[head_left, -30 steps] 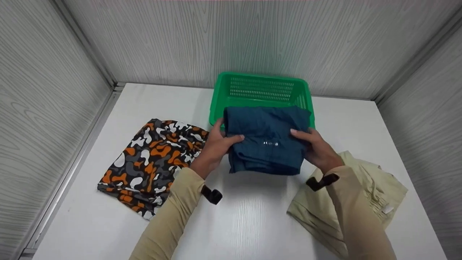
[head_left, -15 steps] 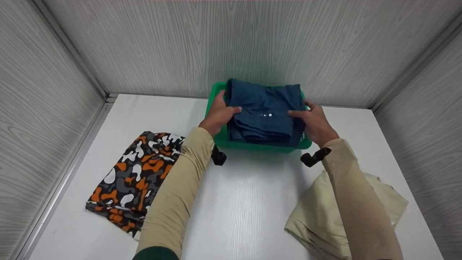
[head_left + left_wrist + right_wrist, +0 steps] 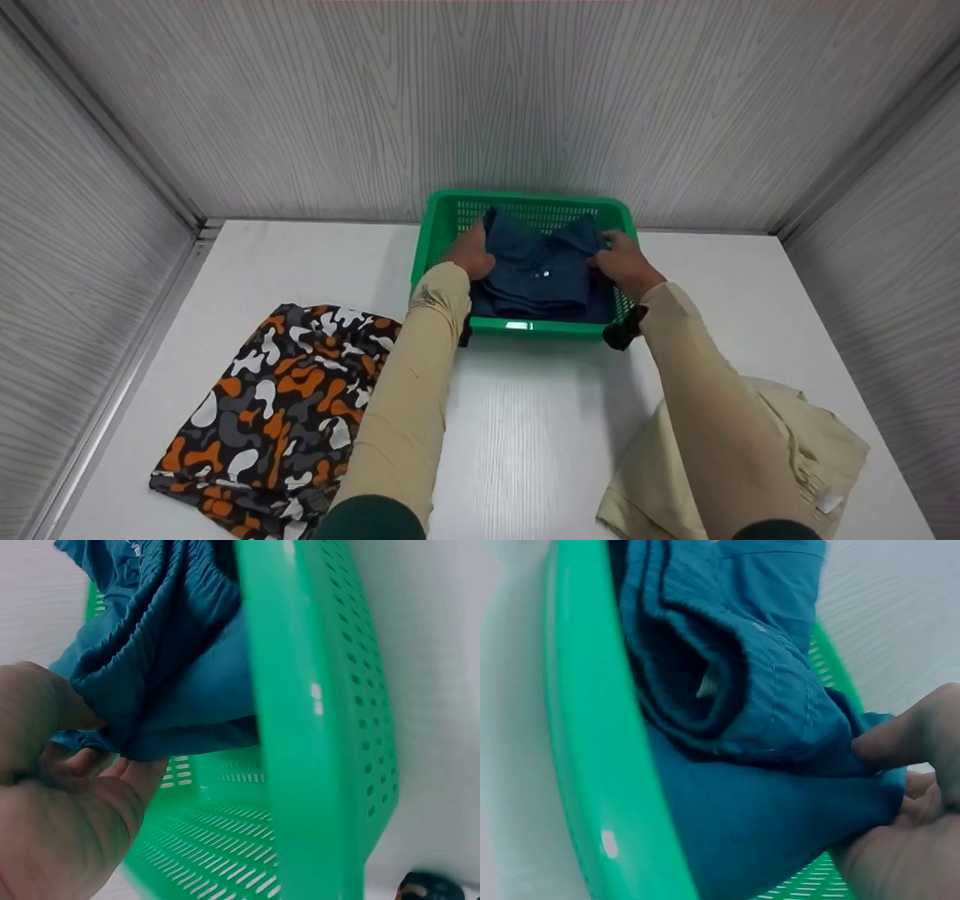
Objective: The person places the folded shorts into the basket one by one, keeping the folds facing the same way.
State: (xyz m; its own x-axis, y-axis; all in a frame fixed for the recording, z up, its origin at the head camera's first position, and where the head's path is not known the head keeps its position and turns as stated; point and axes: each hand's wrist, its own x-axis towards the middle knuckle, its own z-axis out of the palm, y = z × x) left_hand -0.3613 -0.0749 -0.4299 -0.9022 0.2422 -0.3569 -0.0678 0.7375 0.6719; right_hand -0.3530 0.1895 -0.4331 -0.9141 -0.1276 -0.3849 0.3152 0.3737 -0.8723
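Observation:
A folded dark blue garment (image 3: 540, 277) with a gathered waistband lies down inside the green plastic basket (image 3: 517, 327). My left hand (image 3: 471, 253) pinches its left side, thumb on top and fingers beneath, as the left wrist view shows of the garment (image 3: 180, 690). At the opposite side my right hand (image 3: 622, 262) pinches the cloth between thumb and fingers. In the right wrist view, a rolled layer of the garment (image 3: 705, 682) sits above a flat fold. Part of the slotted basket floor (image 3: 217, 840) shows under the cloth.
A camouflage-patterned garment (image 3: 277, 412) in orange, black, grey and white lies folded on the white table (image 3: 517, 435) at the left. A beige garment (image 3: 817, 450) lies at the right, partly under my right arm. The wood-grain back wall (image 3: 525, 97) rises behind the basket.
Both hands have carried the blue garment forward from above the table and lowered it into the basket. The camouflage and beige garments stay where they lay.

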